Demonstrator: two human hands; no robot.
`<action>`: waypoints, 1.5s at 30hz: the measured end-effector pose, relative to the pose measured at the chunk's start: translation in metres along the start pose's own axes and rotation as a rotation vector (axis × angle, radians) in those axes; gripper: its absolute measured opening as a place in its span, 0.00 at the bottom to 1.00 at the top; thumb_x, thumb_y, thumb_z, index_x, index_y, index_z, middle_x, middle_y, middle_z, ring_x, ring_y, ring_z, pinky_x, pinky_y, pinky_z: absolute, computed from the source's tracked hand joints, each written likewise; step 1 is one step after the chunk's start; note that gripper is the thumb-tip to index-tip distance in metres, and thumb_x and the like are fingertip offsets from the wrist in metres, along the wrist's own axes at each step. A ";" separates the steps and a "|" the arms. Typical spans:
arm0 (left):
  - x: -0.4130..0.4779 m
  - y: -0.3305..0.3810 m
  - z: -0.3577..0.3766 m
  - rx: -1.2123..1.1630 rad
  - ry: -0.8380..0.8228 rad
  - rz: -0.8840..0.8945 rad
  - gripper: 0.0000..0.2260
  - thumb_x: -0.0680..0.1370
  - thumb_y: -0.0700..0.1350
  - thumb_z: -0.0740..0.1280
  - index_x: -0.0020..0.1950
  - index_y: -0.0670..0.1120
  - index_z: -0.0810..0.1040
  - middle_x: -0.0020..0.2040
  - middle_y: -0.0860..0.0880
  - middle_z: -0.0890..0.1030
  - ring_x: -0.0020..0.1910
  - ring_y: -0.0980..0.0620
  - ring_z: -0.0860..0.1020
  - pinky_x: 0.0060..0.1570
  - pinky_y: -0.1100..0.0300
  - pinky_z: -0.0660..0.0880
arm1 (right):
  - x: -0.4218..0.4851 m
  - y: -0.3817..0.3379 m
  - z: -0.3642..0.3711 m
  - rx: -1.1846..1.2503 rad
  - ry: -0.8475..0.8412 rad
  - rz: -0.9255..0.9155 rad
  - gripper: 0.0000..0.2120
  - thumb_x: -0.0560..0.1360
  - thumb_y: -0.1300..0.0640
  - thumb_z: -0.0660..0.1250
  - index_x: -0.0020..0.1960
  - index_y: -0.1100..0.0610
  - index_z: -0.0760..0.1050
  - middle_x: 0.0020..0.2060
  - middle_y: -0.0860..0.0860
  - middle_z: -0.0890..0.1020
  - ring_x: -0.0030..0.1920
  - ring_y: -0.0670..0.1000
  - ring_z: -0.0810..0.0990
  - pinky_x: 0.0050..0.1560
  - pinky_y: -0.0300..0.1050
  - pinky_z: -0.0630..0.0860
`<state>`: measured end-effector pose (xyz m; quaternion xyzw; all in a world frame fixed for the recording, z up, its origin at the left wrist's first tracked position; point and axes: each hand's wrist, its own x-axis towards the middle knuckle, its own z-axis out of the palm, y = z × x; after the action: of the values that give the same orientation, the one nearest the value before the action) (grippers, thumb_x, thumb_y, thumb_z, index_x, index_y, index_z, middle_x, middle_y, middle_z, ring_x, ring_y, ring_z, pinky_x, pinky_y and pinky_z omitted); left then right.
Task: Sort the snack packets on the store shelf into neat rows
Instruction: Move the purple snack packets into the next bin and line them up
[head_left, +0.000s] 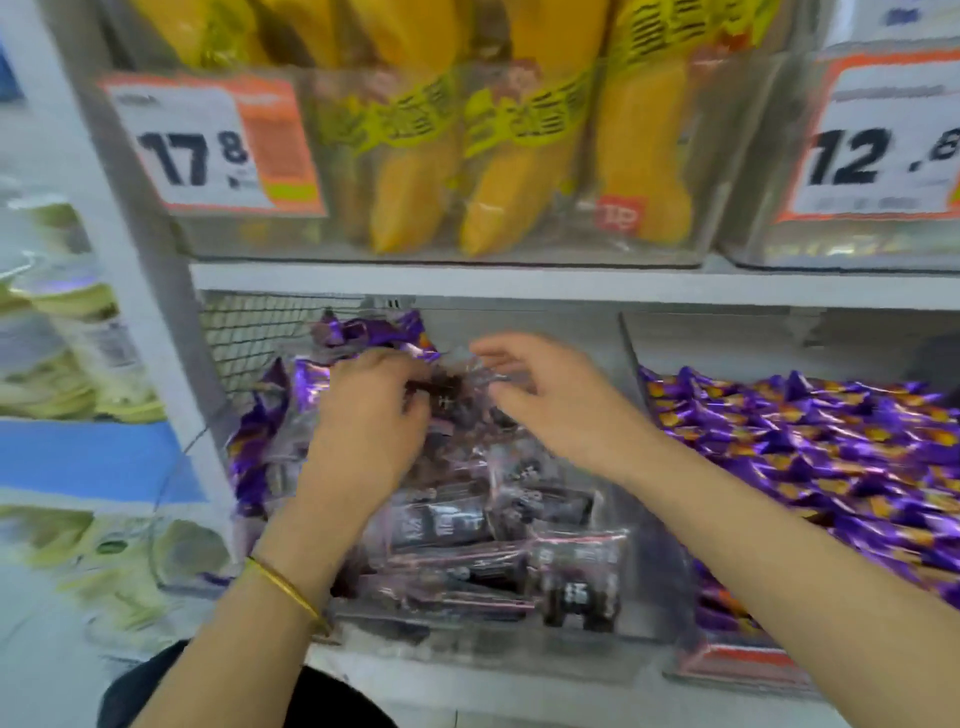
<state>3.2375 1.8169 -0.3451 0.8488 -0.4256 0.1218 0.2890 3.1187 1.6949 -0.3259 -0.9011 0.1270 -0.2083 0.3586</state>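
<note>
Your left hand (363, 415), a gold bangle (291, 592) on its wrist, curls its fingers around the top of one of the dark snack packets (493, 519). These lie piled in a clear bin (519, 649) on the lower shelf (519, 699). Your right hand (550, 395), just to the right, is open with loose fingers over the same pile; it is too blurred to tell whether it touches. Purple packets (363, 332) sit at the bin's far left. Yellow packets (519, 182) stand on the shelf above.
</note>
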 end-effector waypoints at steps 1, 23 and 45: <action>0.002 -0.009 0.001 0.039 0.039 -0.025 0.18 0.67 0.43 0.59 0.51 0.42 0.83 0.50 0.40 0.82 0.51 0.38 0.78 0.55 0.50 0.72 | 0.021 0.000 0.012 -0.034 -0.017 -0.001 0.18 0.76 0.63 0.63 0.65 0.57 0.72 0.60 0.56 0.76 0.60 0.52 0.75 0.61 0.45 0.70; -0.003 -0.060 -0.014 -0.202 0.320 -0.208 0.16 0.73 0.33 0.62 0.58 0.44 0.78 0.59 0.45 0.75 0.60 0.44 0.71 0.60 0.53 0.67 | 0.130 -0.002 0.089 0.205 0.157 0.404 0.11 0.64 0.52 0.72 0.44 0.55 0.77 0.42 0.50 0.81 0.42 0.49 0.78 0.38 0.39 0.71; -0.013 -0.019 -0.020 -0.940 -0.033 -0.184 0.05 0.76 0.37 0.66 0.49 0.44 0.78 0.43 0.47 0.81 0.38 0.56 0.80 0.39 0.63 0.79 | 0.010 -0.012 0.045 0.537 0.066 0.224 0.13 0.68 0.68 0.69 0.43 0.50 0.80 0.43 0.51 0.81 0.43 0.50 0.80 0.46 0.43 0.77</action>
<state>3.2451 1.8464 -0.3425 0.6622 -0.3620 -0.1233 0.6444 3.1497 1.7266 -0.3441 -0.7469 0.1775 -0.2226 0.6008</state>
